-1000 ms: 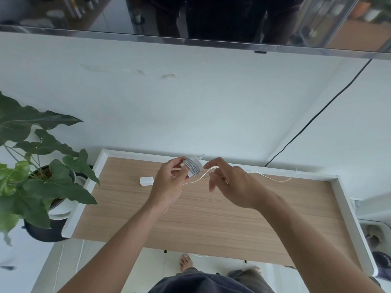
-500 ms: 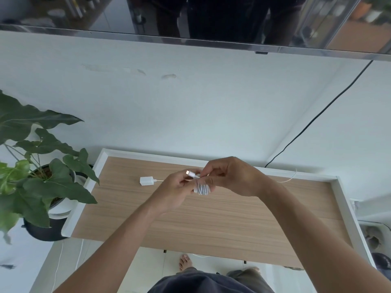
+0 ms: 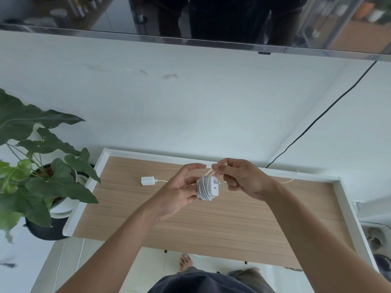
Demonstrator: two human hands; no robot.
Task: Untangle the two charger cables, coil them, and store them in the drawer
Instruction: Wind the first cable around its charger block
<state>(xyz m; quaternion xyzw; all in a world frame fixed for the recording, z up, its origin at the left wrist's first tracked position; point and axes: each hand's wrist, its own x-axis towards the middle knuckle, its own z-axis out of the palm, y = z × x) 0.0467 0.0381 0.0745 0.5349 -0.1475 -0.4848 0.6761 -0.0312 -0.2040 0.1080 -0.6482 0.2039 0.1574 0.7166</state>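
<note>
My left hand (image 3: 178, 192) holds a white charger plug (image 3: 207, 188) with its white cable wound around it in several turns, above the wooden cabinet top (image 3: 211, 220). Just right of the plug, my right hand (image 3: 243, 178) pinches the loose strand of that cable near the plug. The free tail of the cable (image 3: 293, 178) trails to the right over the back rim. A second white charger plug (image 3: 147, 180) lies on the wood to the left, its thin cable running toward my left hand. No drawer is in sight.
A potted plant (image 3: 42, 176) with large green leaves stands at the cabinet's left edge. A black cable (image 3: 317, 121) runs down the white wall at the right. A dark screen (image 3: 211, 20) hangs above. My bare foot (image 3: 185, 262) shows below the front edge.
My right hand has carried the cable around the plug, adding a turn. The loose tail on the right has grown shorter. The plug now faces me with its port showing.
</note>
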